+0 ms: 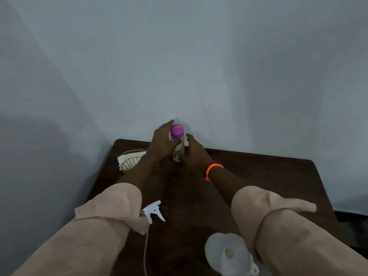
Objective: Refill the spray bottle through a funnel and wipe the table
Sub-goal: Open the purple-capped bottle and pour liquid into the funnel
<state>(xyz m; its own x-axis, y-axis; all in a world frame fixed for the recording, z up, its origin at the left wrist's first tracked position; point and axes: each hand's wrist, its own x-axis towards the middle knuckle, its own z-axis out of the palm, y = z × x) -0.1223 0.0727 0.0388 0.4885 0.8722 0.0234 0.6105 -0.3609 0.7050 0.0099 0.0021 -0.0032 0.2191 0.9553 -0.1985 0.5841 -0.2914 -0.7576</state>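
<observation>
We see both arms stretched out across the dark table (258, 176), reaching to its far edge by the wall. There stands a clear bottle (177, 151) with a purple cap (176, 130), upright, and the left hand (162, 141) wraps round it from the left, thumb across the front just under the cap. The right hand (196, 151) sits on the other side, fingers up beside the bottle; whether they actually touch it we cannot tell, and the hand looks relaxed rather than clenched. An orange band (214, 169) rings the right wrist. At the far left corner a yellow wire basket (131, 163) holds a white cloth (124, 159), partly hidden by the left forearm. Nearer to us, by the left sleeve, the white trigger head (153, 211) lies on its side on the table, its thin tube (145, 253) trailing towards the near edge. At the near edge, just beside the right sleeve, we spot the white funnel (229, 253), mouth up, sitting over something we cannot make out.
</observation>
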